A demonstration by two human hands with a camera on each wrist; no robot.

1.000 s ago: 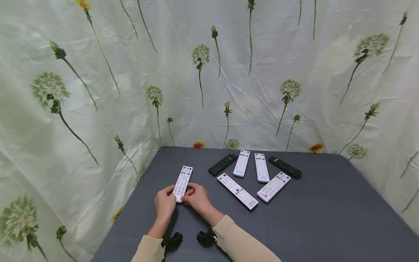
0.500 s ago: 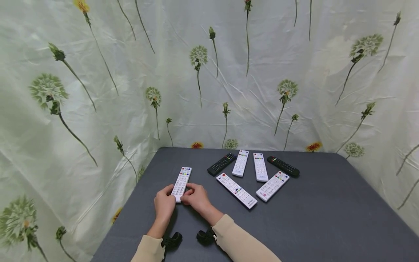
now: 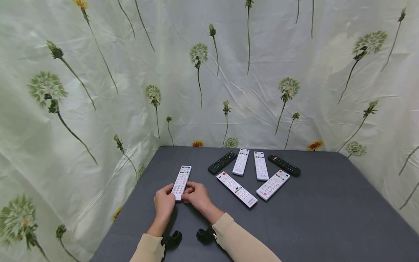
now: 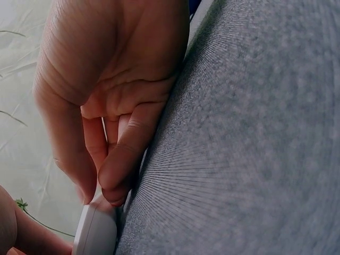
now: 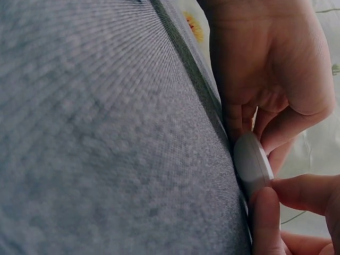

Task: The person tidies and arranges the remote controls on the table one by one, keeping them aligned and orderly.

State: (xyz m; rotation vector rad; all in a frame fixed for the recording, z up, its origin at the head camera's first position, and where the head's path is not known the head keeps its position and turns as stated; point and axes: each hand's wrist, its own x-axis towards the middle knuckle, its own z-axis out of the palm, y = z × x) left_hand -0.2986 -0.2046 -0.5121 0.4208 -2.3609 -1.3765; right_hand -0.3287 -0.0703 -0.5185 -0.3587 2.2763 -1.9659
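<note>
A white remote control [image 3: 182, 178] lies on the dark table at the left, its near end between both hands. My left hand [image 3: 164, 204] grips its left edge, thumb near the bottom corner. My right hand [image 3: 198, 198] pinches its right edge close to the near end. The right wrist view shows the remote's rounded grey-white end [image 5: 251, 163] low against the tabletop, right thumb and finger on it. The left hand [image 5: 276, 58] appears above it there. In the left wrist view, the right hand [image 4: 111, 69] reaches the remote's end [image 4: 96, 231], and part of the left hand [image 4: 10, 220] shows.
Right of the hands lie several other remotes: a black one [image 3: 222, 162], another black one [image 3: 283, 165], and white ones, the nearest being a long white remote [image 3: 237, 189]. A floral cloth [image 3: 209, 83] hangs behind the dark table [image 3: 311, 218].
Both hands keep their hold on the white remote, which stays in place. Only the head view shifts very slightly.
</note>
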